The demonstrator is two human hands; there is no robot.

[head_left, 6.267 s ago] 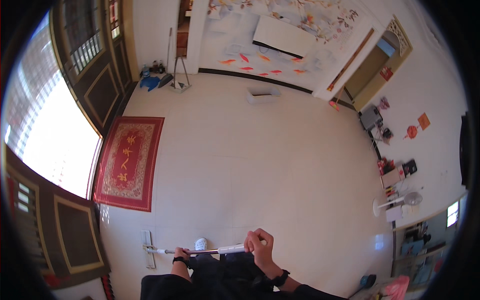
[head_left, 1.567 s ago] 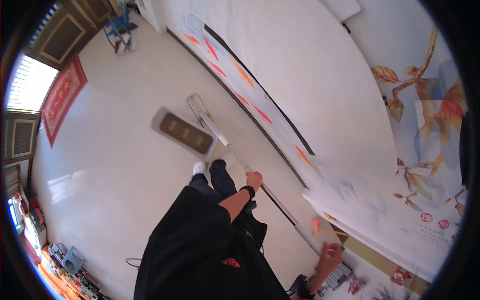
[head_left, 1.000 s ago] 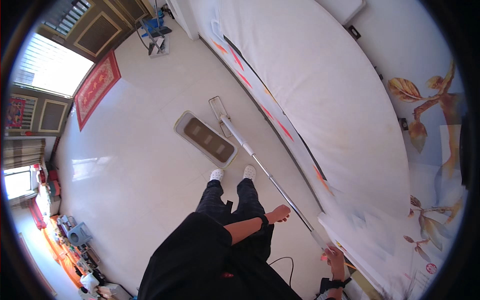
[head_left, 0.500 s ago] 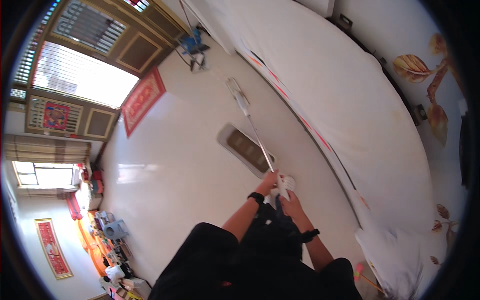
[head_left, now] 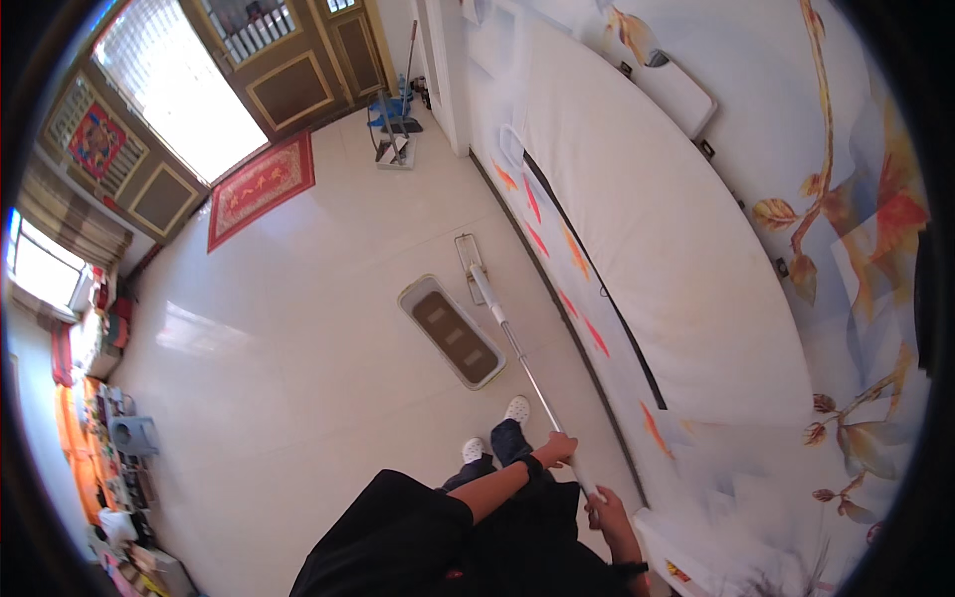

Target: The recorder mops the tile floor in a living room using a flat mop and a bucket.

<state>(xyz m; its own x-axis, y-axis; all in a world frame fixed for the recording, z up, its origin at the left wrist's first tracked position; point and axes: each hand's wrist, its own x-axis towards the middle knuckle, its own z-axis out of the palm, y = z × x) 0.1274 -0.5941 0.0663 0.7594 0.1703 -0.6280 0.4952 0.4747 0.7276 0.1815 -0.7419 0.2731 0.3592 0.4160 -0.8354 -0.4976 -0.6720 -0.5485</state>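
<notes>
I hold a flat mop by its long metal pole, which slants from my body toward the far left. My left hand is wrapped round the pole. Lower down, my right hand grips the pole's white end section. The mop's white joint leads to a thin rectangular mop head on the floor; whether a pad is fitted is too small to tell. Just left of the pole lies a long tray with a pale rim and brown inside.
My feet in white clogs stand near the tray. A white-covered long piece of furniture runs along the right. A red mat lies by the bright doorway, with cleaning tools beyond. A grey-blue stool and clutter line the left.
The view has turned, and the pole no longer crosses over the tray but passes along its right side. My hands have shifted right and are farther apart on the pole.
</notes>
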